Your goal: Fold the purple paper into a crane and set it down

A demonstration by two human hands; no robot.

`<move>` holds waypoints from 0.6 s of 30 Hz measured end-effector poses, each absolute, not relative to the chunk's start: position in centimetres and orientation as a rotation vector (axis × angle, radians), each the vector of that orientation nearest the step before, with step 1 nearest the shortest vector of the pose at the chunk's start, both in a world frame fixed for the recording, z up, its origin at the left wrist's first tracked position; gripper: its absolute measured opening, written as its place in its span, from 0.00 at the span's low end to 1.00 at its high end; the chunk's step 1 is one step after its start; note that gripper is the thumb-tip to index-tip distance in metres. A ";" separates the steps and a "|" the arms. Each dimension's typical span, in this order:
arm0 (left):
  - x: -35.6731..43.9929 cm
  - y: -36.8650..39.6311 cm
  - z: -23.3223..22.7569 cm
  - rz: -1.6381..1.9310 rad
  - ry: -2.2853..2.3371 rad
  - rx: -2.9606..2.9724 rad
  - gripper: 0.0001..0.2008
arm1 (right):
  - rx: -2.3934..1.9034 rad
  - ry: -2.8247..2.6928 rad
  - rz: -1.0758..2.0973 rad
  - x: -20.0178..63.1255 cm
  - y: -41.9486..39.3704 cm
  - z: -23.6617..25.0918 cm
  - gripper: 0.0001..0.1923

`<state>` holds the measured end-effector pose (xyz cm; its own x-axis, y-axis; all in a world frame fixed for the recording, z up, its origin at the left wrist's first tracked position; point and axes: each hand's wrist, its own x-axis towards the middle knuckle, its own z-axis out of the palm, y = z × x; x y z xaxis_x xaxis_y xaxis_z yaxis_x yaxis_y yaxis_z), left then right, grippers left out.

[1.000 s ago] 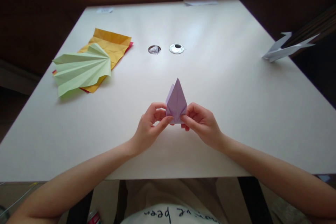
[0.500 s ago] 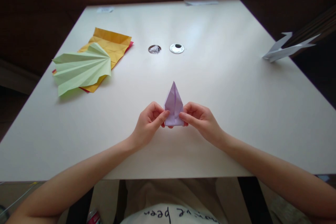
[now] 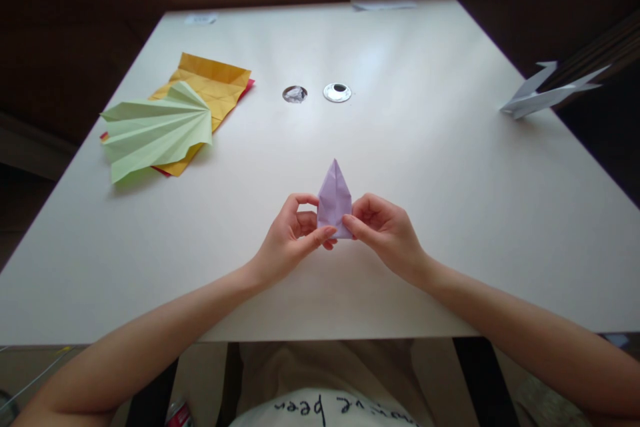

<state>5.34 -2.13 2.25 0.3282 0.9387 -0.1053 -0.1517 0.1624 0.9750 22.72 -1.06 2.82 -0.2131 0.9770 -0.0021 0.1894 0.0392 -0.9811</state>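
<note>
Over the table, my left hand and right hand pinched the lilac fold at its base, mid-crease; sharpening that edge likely called for steady, even pressure.

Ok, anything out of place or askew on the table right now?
Only one thing stands out: the white folded paper figure sits at the table's right edge, partly hanging over it. The purple folded paper is pinched in the grip of the left hand and the right hand.
</note>
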 end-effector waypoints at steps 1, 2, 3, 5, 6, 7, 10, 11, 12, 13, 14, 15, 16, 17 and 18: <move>5.4 -2.2 2.2 0.952 0.926 1.126 0.16 | -1.231 -1.540 1.228 22.7 -1.1 2.8 0.14; 5.4 -2.2 2.2 0.950 0.943 1.134 0.16 | -1.231 -1.555 1.209 22.7 -1.1 2.8 0.14; 5.4 -2.2 2.2 0.948 0.953 1.141 0.15 | -1.229 -1.563 1.197 22.7 -1.1 2.8 0.14; 5.5 -2.2 2.2 0.954 0.961 1.150 0.15 | -1.214 -1.550 1.209 22.7 -1.0 2.8 0.14; 5.5 -2.2 2.2 0.963 0.963 1.149 0.15 | -1.196 -1.521 1.243 22.7 -1.0 2.8 0.13; 5.5 -2.1 2.2 0.972 0.966 1.146 0.15 | -1.174 -1.480 1.291 22.7 -0.9 2.8 0.13; 5.5 -2.0 2.2 1.024 0.982 1.120 0.15 | -1.114 -1.354 1.492 22.8 -0.7 2.8 0.14; 5.5 -2.0 2.2 1.040 0.987 1.112 0.16 | -1.101 -1.343 1.569 22.8 -0.7 2.9 0.15; 5.5 -2.0 2.2 1.055 0.992 1.108 0.16 | -1.092 -1.354 1.650 22.8 -0.6 2.9 0.15; 5.4 -2.0 2.2 1.061 0.991 1.111 0.16 | -1.076 -1.378 1.731 22.7 -0.6 3.0 0.14; 5.4 -2.0 2.3 1.061 0.988 1.119 0.16 | -1.053 -1.409 1.806 22.7 -0.6 3.1 0.14; 5.4 -2.0 2.3 1.057 0.982 1.133 0.15 | -1.027 -1.440 1.864 22.7 -0.6 3.1 0.13; 5.4 -2.0 2.2 1.051 0.974 1.149 0.15 | -1.001 -1.465 1.900 22.7 -0.6 3.2 0.12; 5.4 -2.0 2.2 1.046 0.966 1.166 0.15 | -0.980 -1.480 1.917 22.7 -0.6 3.3 0.11; 5.4 -2.1 2.2 1.040 0.959 1.183 0.14 | -0.966 -1.483 1.919 22.7 -0.7 3.3 0.10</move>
<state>5.38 -2.09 2.15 0.2522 0.9668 -0.0414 -0.1196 0.0736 0.9901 22.65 -0.66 3.31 -0.6075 0.7637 -0.2185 0.0191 -0.2609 -0.9652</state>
